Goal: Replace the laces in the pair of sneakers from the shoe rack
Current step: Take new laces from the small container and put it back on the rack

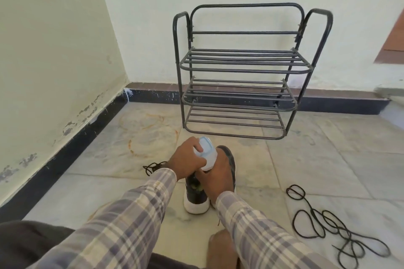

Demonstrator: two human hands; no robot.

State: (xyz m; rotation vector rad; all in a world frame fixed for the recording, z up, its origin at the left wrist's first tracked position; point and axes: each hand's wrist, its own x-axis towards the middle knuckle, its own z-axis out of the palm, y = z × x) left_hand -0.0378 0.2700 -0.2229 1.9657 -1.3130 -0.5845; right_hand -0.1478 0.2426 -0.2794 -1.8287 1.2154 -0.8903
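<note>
Curling round an upturned sneaker, left hand and right hand fingers hold it over the second sneaker; loose laces lie right, shoe rack far.

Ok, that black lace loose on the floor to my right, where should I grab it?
Pinch the black lace on the single strand just below its far loop, from above, with the right hand once it frees the dark sneaker. The lace lies flat on the tiles, and that stretch sits clear of the tangled coils nearer you, so it likely lifts without knotting.
</note>
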